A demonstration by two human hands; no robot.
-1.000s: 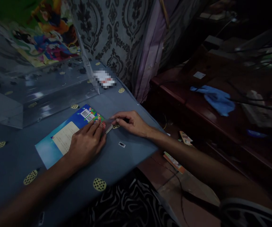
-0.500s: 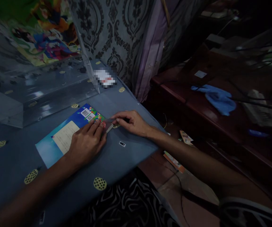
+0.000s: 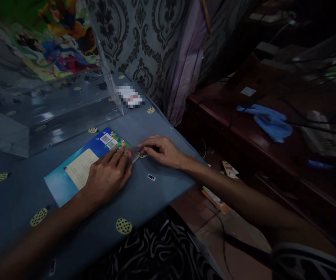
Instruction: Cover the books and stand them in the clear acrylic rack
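Open passage over near tablecloth, transparent stand barring way behind blue book

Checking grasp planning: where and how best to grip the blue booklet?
Pinch the blue booklet at its teal end's far corner, probably from the left: it lies flat, that corner is uncovered, and the left hand covers part of the opposite end.

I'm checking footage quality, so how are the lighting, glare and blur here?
Head view: dim, darkest toward upper right; head view: glare streaks on clear plastic; head view: panel text on the booklet too soft to read, one pale item pixelated.
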